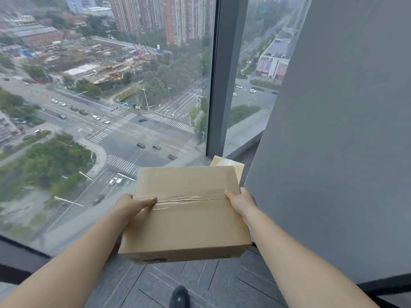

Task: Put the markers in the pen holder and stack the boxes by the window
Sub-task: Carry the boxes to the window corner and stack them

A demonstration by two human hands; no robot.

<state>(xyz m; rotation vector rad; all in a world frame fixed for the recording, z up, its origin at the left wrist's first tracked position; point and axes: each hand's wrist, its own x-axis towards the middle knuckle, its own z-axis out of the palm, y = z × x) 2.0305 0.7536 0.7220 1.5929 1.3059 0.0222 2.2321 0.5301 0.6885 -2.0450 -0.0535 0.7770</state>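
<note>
Box (186,218): held above the floor (200,285), just right of the window (111,107), taped seam up. It is clear of the floor.

Left hand (133,205): grasps the box's left edge, thumb flat on top at the seam.

Right hand (241,200): grasps the right edge, thumb on top; its fingers are hidden below the box.

Far box (231,165): beyond the held box and mostly hidden by it, in the corner between the window frame (226,85) and the grey wall (333,152).

Shoe (179,296): near edge, on the floor.
</note>
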